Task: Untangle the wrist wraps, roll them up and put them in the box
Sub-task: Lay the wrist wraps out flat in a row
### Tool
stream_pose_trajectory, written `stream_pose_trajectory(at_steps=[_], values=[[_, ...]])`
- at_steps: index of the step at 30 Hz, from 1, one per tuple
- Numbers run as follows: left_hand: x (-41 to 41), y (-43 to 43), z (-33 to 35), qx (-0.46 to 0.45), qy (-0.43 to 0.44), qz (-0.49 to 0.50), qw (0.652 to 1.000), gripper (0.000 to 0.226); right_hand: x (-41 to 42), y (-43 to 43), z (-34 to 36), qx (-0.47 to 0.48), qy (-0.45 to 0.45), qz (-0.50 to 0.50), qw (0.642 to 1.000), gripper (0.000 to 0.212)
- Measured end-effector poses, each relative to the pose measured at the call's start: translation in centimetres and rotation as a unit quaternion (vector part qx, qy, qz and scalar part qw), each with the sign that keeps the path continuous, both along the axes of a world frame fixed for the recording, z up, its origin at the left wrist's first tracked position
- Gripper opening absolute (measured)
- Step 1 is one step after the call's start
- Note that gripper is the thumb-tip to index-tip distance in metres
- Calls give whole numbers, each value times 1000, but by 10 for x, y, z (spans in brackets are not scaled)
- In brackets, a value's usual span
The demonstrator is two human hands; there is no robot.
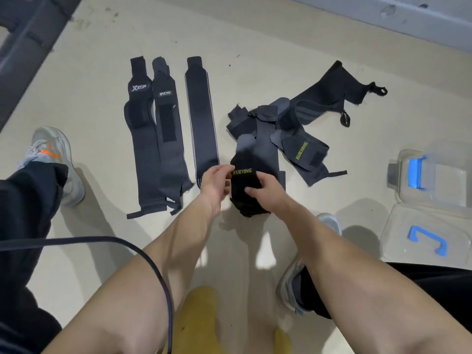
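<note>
Both hands hold a black wrist wrap with yellow XUEYING lettering (244,183) at the floor's centre. My left hand (215,185) pinches its left edge, while my right hand (267,191) grips its right side from above. The wrap's far end runs into a tangled heap of dark wraps (273,123), which includes a second XUEYING wrap (304,154). Three wraps lie flat side by side to the left: an XTEP wrap (139,129), one with a white label (168,129) and a plain one (201,118). The clear box with blue latches (419,175) stands open at the right edge.
The box's clear lid (426,236) lies in front of it. My shoes rest on the floor at left (55,159) and right (293,284). A dark cable (153,267) crosses the lower left. A yellow object (201,320) sits below my arms. A dark frame (28,34) stands at top left.
</note>
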State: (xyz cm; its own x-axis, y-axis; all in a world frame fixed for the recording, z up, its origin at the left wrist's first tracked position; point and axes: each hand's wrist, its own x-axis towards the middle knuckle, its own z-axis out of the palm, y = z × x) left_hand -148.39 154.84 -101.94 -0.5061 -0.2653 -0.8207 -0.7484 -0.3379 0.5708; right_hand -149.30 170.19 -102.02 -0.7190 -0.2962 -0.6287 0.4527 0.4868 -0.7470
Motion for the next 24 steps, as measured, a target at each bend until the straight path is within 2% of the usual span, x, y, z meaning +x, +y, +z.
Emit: stream_pose_trajectory(at_steps=[2, 5, 7, 8, 11, 15, 19, 22, 24], values=[[-5, -4, 7, 17, 12, 3, 1000, 20, -15, 6, 16, -78, -59, -71, 993, 25], [-9, -4, 17, 105, 44, -30, 993, 46, -31, 10, 25, -127, -64, -90, 986, 27], [-14, -1, 27, 133, 87, -55, 986, 53, -36, 8, 28, -150, -65, -105, 981, 30], [-16, 1, 33, 134, 106, -70, 983, 52, -37, 7, 30, -159, -64, -116, 978, 30], [-22, 4, 50, 98, 158, -101, 977, 26, -38, 6, 39, -182, -56, -149, 970, 29], [-30, 6, 60, 80, 183, -136, 970, 25, -46, 20, 48, -193, -73, -188, 960, 21], [-40, 12, 61, 62, 178, -152, 970, 18, -62, 57, 36, -100, -66, -329, 937, 6], [-49, 14, 58, 61, 176, -155, 970, 20, -73, 96, 15, 14, -32, -413, 910, 16], [-57, 15, 54, 57, 167, -143, 974, 21, -76, 119, 2, 106, -19, -404, 909, 25]])
